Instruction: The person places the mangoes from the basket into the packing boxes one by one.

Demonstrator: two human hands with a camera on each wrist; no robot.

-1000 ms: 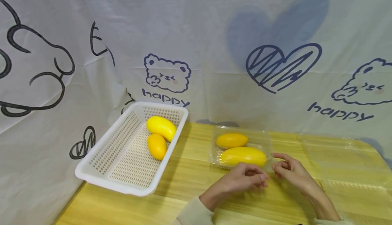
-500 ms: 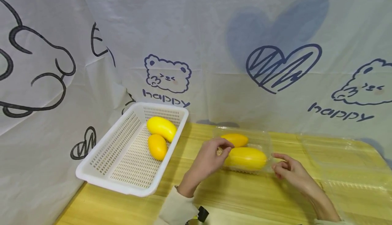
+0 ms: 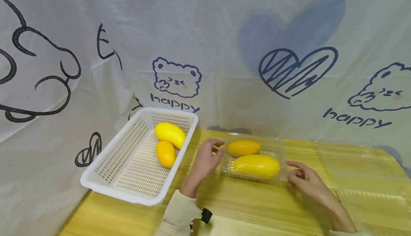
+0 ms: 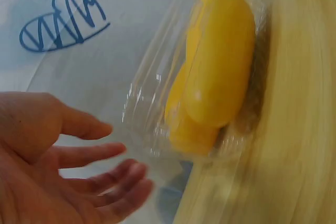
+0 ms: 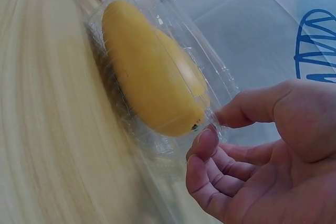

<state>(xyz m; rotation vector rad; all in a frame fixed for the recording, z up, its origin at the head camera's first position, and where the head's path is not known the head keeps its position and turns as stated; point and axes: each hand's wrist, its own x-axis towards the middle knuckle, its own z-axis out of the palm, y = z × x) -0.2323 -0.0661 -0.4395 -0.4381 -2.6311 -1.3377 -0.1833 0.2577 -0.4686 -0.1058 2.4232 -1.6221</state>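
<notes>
A clear plastic box [image 3: 278, 148] lies on the table with two mangoes in it: a long yellow mango [image 3: 257, 165] in front and a smaller orange-yellow mango [image 3: 243, 147] behind. My right hand [image 3: 306, 180] is at the box's right end. In the right wrist view its thumb and forefinger pinch the box's rim [image 5: 223, 121], near the dark stem spot of the long mango. My left hand [image 3: 205, 159] is beside the box's left end. The left wrist view shows its fingers [image 4: 94, 156] loosely spread, holding nothing, with a small gap to the plastic.
A white slotted basket [image 3: 128, 150] stands on the left, holding a yellow mango [image 3: 169, 133] and an orange-yellow mango [image 3: 165, 154]. Another clear plastic container [image 3: 363, 172] lies on the right of the wooden table [image 3: 244, 204]. A printed cloth [image 3: 218, 50] hangs behind and along the left.
My left hand has moved from the box's front, across its left part, to beyond the left end. The right hand and the mangoes have stayed in place.
</notes>
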